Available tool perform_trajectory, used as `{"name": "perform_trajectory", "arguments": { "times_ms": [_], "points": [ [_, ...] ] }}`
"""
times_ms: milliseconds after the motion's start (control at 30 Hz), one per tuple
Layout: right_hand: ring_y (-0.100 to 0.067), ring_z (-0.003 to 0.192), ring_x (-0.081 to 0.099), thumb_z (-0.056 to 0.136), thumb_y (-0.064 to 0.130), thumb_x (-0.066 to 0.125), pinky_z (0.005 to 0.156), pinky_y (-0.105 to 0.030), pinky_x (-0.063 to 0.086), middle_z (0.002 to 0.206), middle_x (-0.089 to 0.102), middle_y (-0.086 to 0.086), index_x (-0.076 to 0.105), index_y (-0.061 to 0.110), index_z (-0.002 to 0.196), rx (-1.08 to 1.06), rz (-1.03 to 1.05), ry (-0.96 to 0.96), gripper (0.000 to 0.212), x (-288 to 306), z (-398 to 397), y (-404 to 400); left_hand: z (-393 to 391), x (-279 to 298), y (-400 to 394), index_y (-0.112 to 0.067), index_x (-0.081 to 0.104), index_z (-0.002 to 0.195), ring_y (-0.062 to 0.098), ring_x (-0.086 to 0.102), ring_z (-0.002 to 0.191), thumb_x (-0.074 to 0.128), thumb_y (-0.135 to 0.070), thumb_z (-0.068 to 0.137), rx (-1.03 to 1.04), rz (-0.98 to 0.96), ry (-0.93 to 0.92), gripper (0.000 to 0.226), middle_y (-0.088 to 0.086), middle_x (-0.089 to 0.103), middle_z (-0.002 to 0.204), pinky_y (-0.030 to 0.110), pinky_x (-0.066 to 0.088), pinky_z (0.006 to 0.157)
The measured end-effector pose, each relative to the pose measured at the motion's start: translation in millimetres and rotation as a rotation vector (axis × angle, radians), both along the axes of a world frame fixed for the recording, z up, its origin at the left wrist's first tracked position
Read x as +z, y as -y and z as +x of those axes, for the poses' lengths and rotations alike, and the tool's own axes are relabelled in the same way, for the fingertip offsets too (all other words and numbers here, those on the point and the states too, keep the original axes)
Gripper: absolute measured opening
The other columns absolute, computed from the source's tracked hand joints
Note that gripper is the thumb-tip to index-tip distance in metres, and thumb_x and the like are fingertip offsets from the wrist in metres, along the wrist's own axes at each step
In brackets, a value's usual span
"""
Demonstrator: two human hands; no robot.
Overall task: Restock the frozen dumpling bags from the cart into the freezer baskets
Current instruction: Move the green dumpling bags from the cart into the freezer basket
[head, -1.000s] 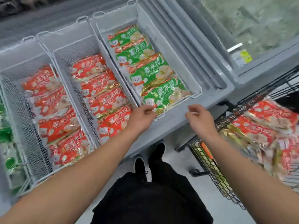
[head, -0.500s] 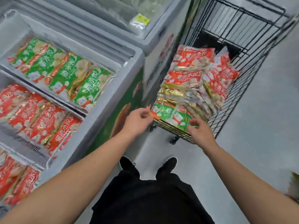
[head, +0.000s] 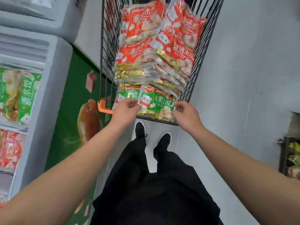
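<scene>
Both hands reach into the near end of the black wire cart (head: 106, 46), where green dumpling bags (head: 159, 103) lie at the front of the stack, below the red dumpling bags (head: 141, 51). The left hand (head: 125, 109) curls its fingers at the left edge of the green bags; the right hand (head: 185, 113) appears to pinch their right edge, though blur hides the contact. The freezer (head: 52, 65) stands at left.

Even, bright indoor light, soft shadows, glare on glossy bags (head: 155, 46) at 12 o'clock, motion blur at 9 o'clock, wide-angle bending at edges
</scene>
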State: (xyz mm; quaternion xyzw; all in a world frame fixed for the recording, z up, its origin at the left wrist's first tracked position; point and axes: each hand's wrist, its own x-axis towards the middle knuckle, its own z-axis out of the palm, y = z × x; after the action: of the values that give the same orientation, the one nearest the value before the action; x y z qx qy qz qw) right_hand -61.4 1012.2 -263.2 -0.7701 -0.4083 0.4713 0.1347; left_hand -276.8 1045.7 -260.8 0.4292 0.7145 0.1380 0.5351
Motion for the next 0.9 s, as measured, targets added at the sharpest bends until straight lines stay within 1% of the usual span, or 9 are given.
{"name": "perform_trajectory", "arguments": {
  "times_ms": [200,333,400,500,567,633,733,833,900],
  "points": [
    [-0.019,0.120,0.055,0.092,0.020,0.060,0.102,-0.030,0.043,0.134,0.058,-0.002,0.058,0.016,0.131,-0.011,-0.085,-0.027,0.039,-38,-13,-23,4,-51,-48,-0.013,0.058,0.133,0.016,0.058,0.110,0.065,-0.025,0.093,-0.099,-0.086,-0.082,0.042,0.000,0.062,0.124,0.031,0.046,0.094],
    [-0.018,0.119,0.054,0.092,0.021,0.060,0.102,-0.032,0.044,0.137,0.054,-0.003,0.056,0.016,0.133,-0.076,-0.170,-0.046,0.041,-79,-31,-43,5,-111,-84,-0.010,0.053,0.139,0.023,0.055,0.121,0.065,-0.027,0.093,-0.110,-0.203,-0.148,0.050,0.005,0.058,0.137,0.041,0.044,0.107],
    [-0.017,0.113,0.054,0.092,0.021,0.060,0.096,-0.029,0.044,0.139,0.051,-0.004,0.055,0.016,0.134,-0.096,-0.217,-0.041,0.042,-100,-37,-52,8,-142,-95,-0.010,0.048,0.143,0.023,0.055,0.118,0.062,-0.026,0.095,-0.139,-0.265,-0.172,0.052,0.007,0.055,0.141,0.038,0.043,0.106],
    [-0.019,0.107,0.058,0.092,0.021,0.059,0.084,-0.024,0.039,0.140,0.048,-0.007,0.054,0.014,0.135,-0.144,-0.271,-0.019,0.044,-127,-41,-65,19,-181,-107,-0.008,0.053,0.135,0.022,0.058,0.098,0.059,-0.022,0.095,-0.211,-0.313,-0.203,0.042,0.010,0.063,0.126,0.033,0.050,0.085],
    [-0.018,0.096,0.060,0.091,0.021,0.059,0.075,-0.023,0.040,0.139,0.049,-0.008,0.056,0.014,0.134,-0.193,-0.278,-0.029,0.043,-134,-39,-70,26,-191,-110,-0.007,0.057,0.123,0.023,0.059,0.090,0.061,-0.023,0.094,-0.205,-0.311,-0.224,0.033,0.008,0.064,0.108,0.030,0.046,0.069],
    [-0.019,0.100,0.061,0.090,0.022,0.059,0.074,-0.025,0.043,0.138,0.050,-0.007,0.057,0.016,0.130,-0.247,-0.298,-0.031,0.041,-146,-37,-75,33,-201,-112,-0.005,0.059,0.114,0.025,0.061,0.089,0.063,-0.022,0.093,-0.228,-0.331,-0.238,0.027,0.008,0.063,0.099,0.030,0.047,0.066],
    [-0.020,0.114,0.057,0.089,0.025,0.061,0.092,-0.029,0.047,0.138,0.050,-0.005,0.058,0.018,0.127,-0.310,-0.330,-0.015,0.038,-156,-33,-78,30,-197,-112,-0.004,0.062,0.108,0.027,0.064,0.092,0.063,-0.018,0.091,-0.266,-0.328,-0.218,0.022,0.010,0.066,0.100,0.036,0.055,0.077],
    [-0.012,0.102,0.055,0.091,0.024,0.059,0.078,-0.022,0.042,0.144,0.043,-0.003,0.054,0.019,0.131,-0.380,-0.365,-0.010,0.041,-166,-28,-83,7,-178,-120,-0.007,0.062,0.097,0.028,0.064,0.087,0.063,-0.014,0.088,-0.213,-0.279,-0.200,0.011,0.011,0.067,0.095,0.040,0.055,0.077],
    [-0.014,0.104,0.052,0.093,0.024,0.056,0.082,-0.023,0.039,0.146,0.040,-0.002,0.047,0.019,0.140,-0.422,-0.401,-0.045,0.048,-176,-30,-90,-19,-169,-126,-0.011,0.062,0.088,0.023,0.063,0.079,0.060,-0.009,0.087,-0.129,-0.228,-0.244,0.003,0.006,0.066,0.087,0.035,0.052,0.066]
  ]
}}
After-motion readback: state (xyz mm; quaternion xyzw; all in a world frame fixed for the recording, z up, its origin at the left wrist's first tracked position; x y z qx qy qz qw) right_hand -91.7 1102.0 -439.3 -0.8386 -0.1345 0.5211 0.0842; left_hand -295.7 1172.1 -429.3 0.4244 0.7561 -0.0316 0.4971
